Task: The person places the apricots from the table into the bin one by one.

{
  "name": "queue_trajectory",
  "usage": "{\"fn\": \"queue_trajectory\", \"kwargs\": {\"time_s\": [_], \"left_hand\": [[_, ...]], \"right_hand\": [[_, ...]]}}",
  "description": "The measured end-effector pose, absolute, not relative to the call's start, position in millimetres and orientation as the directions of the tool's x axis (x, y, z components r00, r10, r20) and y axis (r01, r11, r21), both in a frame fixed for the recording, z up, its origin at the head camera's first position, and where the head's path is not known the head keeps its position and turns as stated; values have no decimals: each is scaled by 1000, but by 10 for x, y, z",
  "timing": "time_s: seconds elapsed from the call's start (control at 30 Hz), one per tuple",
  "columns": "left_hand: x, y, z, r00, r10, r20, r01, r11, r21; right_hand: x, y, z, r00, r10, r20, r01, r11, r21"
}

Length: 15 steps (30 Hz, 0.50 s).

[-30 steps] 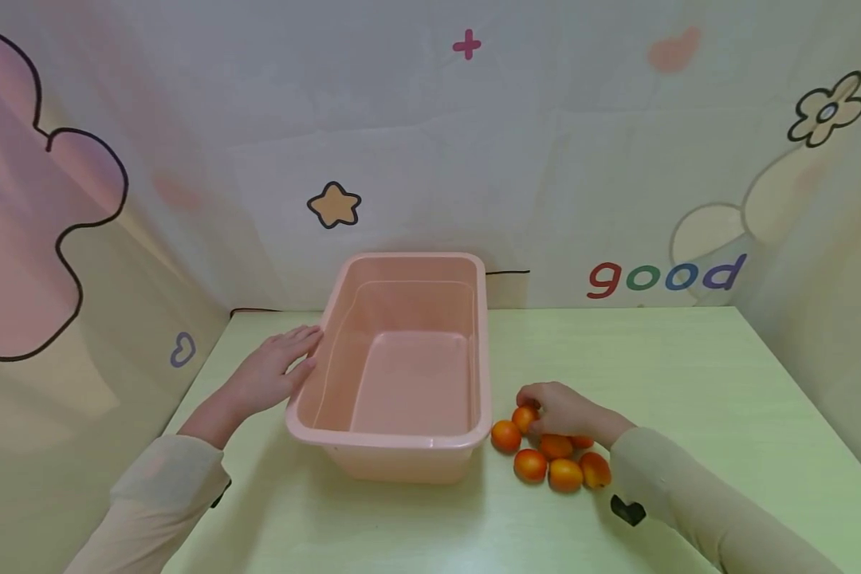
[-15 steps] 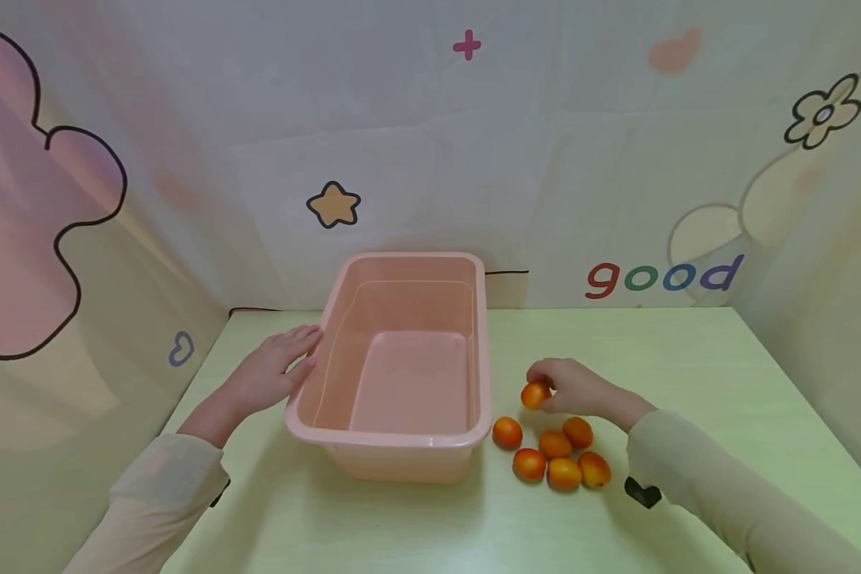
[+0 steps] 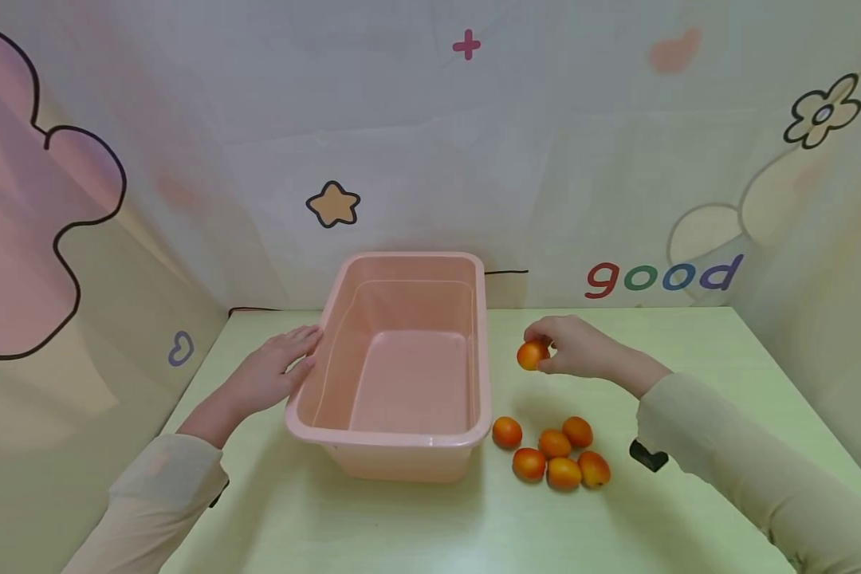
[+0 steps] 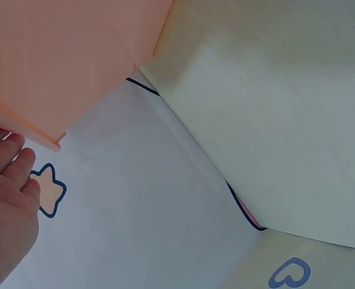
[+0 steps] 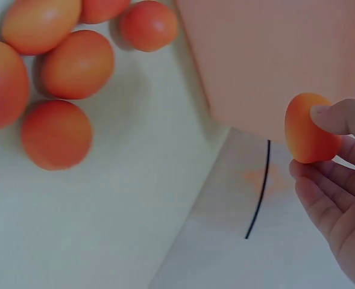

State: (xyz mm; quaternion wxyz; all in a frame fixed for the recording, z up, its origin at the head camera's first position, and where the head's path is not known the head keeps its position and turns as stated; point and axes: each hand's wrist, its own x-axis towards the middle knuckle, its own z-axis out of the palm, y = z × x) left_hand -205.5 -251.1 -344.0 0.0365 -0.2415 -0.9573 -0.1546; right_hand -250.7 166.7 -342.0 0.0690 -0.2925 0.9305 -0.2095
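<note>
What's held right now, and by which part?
Right hand: one orange fruit, pinched by its sides. Left hand: no grip visible; it just touches the pink tub at its left rim.

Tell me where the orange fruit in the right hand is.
In the head view, the orange fruit is pinched in the right hand, right of the pink basin, higher in the picture than the six loose fruits.

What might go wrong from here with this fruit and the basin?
The held orange-red fruit looks smooth, so it might slip from the right hand. It could also bump the pink basin and drop outside. If the basin got knocked, it might roll the loose fruits beside it.
</note>
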Motion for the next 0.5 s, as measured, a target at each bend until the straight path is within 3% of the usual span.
{"fn": "queue_trajectory", "kwargs": {"time_s": [0.3,0.5], "left_hand": [[-2065,-2510,-3448,-886,443,138,464,840,282],[-2063,-2509,-3445,-886,444,135,464,841,279]], "right_hand": [[-2513,1555,-3110,-801,-596,57,-565,720,-403],[-2540,1438,-2940,-754,-641,145,-632,648,-425]]}}
